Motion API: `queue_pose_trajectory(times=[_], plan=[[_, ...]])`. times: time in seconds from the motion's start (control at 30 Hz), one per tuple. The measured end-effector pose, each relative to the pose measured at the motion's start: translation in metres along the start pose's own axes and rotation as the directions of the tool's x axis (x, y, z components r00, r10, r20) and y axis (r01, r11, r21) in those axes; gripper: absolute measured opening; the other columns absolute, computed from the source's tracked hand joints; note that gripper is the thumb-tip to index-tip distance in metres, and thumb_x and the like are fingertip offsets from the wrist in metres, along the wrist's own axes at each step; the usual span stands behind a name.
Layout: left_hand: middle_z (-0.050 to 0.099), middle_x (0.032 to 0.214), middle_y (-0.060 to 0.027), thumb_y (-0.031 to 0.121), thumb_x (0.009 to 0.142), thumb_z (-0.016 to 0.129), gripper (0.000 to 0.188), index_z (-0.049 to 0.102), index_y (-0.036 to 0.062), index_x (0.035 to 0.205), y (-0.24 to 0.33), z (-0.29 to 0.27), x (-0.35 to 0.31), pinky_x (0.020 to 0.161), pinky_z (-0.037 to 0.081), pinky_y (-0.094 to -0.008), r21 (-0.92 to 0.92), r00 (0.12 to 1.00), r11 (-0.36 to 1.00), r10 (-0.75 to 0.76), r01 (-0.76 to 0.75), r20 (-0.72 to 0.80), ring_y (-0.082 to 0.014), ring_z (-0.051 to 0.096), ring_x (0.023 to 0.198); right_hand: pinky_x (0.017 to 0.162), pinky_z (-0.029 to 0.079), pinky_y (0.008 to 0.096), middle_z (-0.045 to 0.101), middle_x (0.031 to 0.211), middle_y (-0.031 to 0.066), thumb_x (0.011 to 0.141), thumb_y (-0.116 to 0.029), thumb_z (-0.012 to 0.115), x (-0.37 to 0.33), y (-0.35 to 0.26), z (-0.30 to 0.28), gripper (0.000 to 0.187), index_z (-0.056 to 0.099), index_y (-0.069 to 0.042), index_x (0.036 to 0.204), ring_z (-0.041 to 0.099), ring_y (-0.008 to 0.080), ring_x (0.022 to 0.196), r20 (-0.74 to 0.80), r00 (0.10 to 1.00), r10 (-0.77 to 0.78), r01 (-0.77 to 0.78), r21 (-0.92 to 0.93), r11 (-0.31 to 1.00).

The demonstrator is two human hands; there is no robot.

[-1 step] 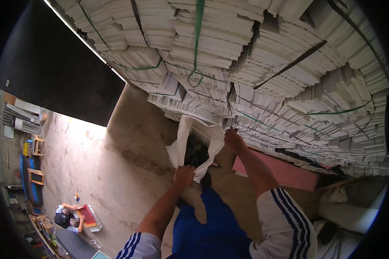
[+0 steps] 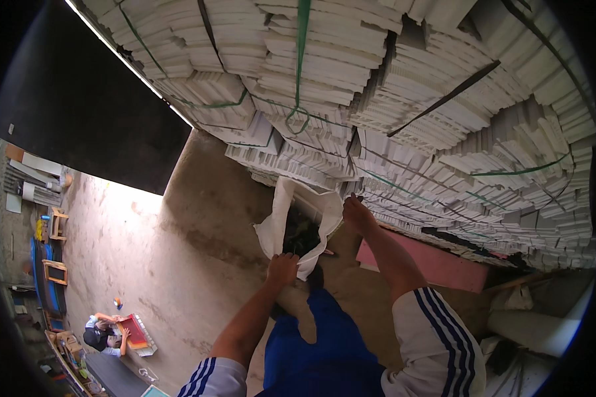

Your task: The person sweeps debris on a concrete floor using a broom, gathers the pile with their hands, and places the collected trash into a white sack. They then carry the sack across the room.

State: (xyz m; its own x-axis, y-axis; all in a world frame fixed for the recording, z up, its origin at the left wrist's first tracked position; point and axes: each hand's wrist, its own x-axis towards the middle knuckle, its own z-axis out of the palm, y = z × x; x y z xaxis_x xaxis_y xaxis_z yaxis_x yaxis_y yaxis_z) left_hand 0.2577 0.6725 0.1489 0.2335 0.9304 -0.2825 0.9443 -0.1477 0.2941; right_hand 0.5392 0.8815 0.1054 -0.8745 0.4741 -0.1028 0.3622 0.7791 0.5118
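Note:
A white woven sack (image 2: 271, 228) stands on the floor in front of my feet with its mouth spread wide. Dark green, leafy-looking stuff (image 2: 300, 237) lies deep inside, too dim to make out clearly. My left hand (image 2: 283, 268) is closed over the near rim of the sack. On the right side of the mouth, my right hand (image 2: 358, 216) is closed at the rim, its fingertips partly hidden. Both arms reach forward, apart from each other.
Tall stacks of strapped white slabs (image 2: 324, 53) rise just beyond the sack and to the right. A pink panel (image 2: 424, 261) lies low beside my right arm. At far left, a person (image 2: 99, 335) handles a red-surfaced frame (image 2: 136, 334). A large dark panel (image 2: 99, 99) fills the upper left.

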Motion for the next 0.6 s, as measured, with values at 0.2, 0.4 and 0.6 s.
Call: queue_pose_trajectory(times=[0.2,0.4,0.6], plan=[[0.067,0.092,-0.0061,0.023,0.082,0.071,0.013,0.068,0.0127,0.091,0.007,-0.011,0.008,0.089,0.047,-0.0468,-0.020,0.991,0.999,0.039,-0.042,-0.130,-0.0282,0.064,0.097,0.120,0.029,0.0489,0.067,0.093,0.0046,0.082,-0.023,0.061,0.009,0.009,0.020,0.016,0.073,-0.014,0.086,0.060,0.0250,0.108,0.016,1.000,-0.024,0.023,0.076,0.997],[0.068,0.095,-0.0046,0.024,0.084,0.072,0.017,0.072,0.0141,0.098,0.015,-0.019,0.022,0.105,0.039,-0.0501,0.027,0.977,0.997,0.080,-0.076,-0.200,-0.0271,0.061,0.101,0.116,0.034,0.0440,0.068,0.092,0.0055,0.081,-0.022,0.062,0.019,0.025,0.071,0.015,0.073,-0.013,0.079,0.059,0.0238,0.107,-0.027,0.993,0.118,-0.112,0.185,0.976],[0.069,0.098,-0.0045,0.025,0.086,0.072,0.020,0.073,0.0149,0.103,0.009,-0.017,0.011,0.110,0.035,-0.0525,0.049,0.987,0.999,0.019,-0.011,-0.162,-0.0265,0.060,0.107,0.104,0.045,0.0382,0.067,0.090,0.0057,0.078,-0.020,0.063,0.035,0.030,0.057,0.013,0.072,-0.011,0.075,0.058,0.0261,0.107,-0.017,0.986,0.163,-0.149,0.323,0.935]])
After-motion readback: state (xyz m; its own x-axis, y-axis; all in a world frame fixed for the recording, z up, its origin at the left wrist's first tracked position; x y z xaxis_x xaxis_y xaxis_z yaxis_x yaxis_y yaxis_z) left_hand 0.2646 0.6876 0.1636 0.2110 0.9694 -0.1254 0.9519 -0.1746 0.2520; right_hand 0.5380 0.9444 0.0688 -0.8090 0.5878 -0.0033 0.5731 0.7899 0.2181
